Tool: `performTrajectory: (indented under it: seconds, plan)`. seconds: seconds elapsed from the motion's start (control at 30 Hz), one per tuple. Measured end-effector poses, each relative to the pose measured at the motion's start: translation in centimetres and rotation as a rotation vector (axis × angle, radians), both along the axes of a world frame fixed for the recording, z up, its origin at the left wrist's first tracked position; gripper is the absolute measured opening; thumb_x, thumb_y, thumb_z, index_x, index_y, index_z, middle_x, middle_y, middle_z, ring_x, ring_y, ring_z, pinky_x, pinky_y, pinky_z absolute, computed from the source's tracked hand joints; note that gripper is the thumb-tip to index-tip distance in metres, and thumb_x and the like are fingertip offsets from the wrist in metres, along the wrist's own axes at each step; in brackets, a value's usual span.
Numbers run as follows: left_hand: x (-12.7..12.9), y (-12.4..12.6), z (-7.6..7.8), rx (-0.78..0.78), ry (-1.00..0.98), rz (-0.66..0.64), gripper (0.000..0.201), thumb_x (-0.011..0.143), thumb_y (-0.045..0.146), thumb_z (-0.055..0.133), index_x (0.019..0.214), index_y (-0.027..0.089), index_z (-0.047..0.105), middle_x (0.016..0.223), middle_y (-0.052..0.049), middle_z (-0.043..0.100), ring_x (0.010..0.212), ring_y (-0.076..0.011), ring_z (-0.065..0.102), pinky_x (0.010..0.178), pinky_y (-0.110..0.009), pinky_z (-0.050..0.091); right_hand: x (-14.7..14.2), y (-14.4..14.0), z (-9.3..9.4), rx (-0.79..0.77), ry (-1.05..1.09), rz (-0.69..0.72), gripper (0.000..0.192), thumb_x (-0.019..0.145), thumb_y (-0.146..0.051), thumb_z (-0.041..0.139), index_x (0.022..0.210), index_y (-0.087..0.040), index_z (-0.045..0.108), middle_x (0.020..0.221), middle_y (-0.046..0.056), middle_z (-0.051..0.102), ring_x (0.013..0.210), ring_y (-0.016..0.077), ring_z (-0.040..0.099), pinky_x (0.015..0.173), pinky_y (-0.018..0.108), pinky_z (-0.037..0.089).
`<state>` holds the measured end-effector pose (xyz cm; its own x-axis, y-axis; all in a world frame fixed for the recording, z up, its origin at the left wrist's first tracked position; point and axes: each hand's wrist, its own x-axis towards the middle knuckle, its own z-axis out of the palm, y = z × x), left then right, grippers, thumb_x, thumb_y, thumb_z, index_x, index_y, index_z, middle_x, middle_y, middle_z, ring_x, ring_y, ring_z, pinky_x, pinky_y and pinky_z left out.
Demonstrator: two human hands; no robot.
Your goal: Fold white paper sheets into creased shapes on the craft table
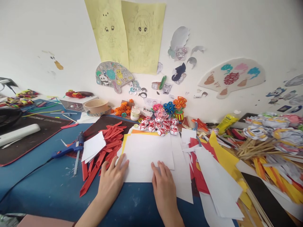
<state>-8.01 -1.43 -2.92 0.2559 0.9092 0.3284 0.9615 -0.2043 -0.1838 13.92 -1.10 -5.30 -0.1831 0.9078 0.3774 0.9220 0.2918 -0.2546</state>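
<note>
White paper sheets (146, 151) lie flat in front of me on the blue tabletop, with orange and yellow paper edges showing behind them. My left hand (113, 173) rests at the sheets' left edge, fingers spread, thumb on the paper. On the lower right part of the top sheets lies my right hand (163, 183), its fingers stretched out and gripping nothing. Folded red paper strips (104, 154) form a pile just left of my left hand. Small white squares of paper (94, 145) sit on that pile. Red and white folded paper balls (161, 126) cluster behind the sheets.
A blue glue gun (71, 148) with its cord lies at the left. To the right are white paper strips (217, 179), red paper (201, 173) and a dark flat object (265, 198). Paper flowers (169, 108), a jar (135, 113) and a bowl (96, 106) stand along the wall.
</note>
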Motion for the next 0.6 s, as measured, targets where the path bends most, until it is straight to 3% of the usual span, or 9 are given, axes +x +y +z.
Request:
performTrajectory:
  seconds: [0.17, 0.33, 0.43, 0.6]
  plan:
    - [-0.1, -0.3, -0.4, 0.057, -0.081, -0.009, 0.053, 0.074, -0.003, 0.042, 0.115, 0.023, 0.064, 0.132, -0.007, 0.057, 0.118, -0.0308, 0.049, 0.095, -0.049, 0.035, 0.1, 0.0, -0.3, 0.015, 0.026, 0.027, 0.041, 0.092, -0.014, 0.042, 0.127, -0.024, 0.058, 0.128, 0.011, 0.057, 0.121, 0.0295, 0.051, 0.098, 0.047, 0.048]
    - [1.3, 0.3, 0.8, 0.067, -0.273, 0.043, 0.034, 0.087, 0.009, 0.041, 0.113, 0.018, 0.061, 0.122, -0.01, 0.062, 0.107, -0.0281, 0.055, 0.09, -0.042, 0.041, 0.2, -0.1, -0.1, 0.007, 0.021, 0.026, 0.042, 0.091, -0.012, 0.041, 0.127, -0.024, 0.059, 0.128, 0.011, 0.057, 0.122, 0.0295, 0.05, 0.099, 0.047, 0.047]
    - [3.3, 1.7, 2.1, -0.182, -0.472, 0.062, 0.023, 0.092, 0.026, 0.042, 0.097, 0.018, 0.063, 0.097, -0.008, 0.069, 0.085, -0.0215, 0.063, 0.071, -0.03, 0.045, 0.2, -0.2, 0.1, 0.003, 0.014, 0.025, 0.043, 0.091, -0.011, 0.041, 0.128, -0.024, 0.058, 0.129, 0.012, 0.056, 0.123, 0.0297, 0.049, 0.099, 0.048, 0.046]
    - [6.1, 5.8, 3.3, -0.702, -0.668, -0.046, 0.025, 0.082, 0.034, 0.054, 0.067, 0.016, 0.063, 0.06, -0.001, 0.066, 0.049, -0.0117, 0.057, 0.055, -0.022, 0.042, 0.4, -0.3, 0.3, 0.008, 0.039, 0.039, 0.043, 0.091, -0.011, 0.041, 0.129, -0.024, 0.058, 0.13, 0.012, 0.056, 0.123, 0.0293, 0.05, 0.099, 0.048, 0.046]
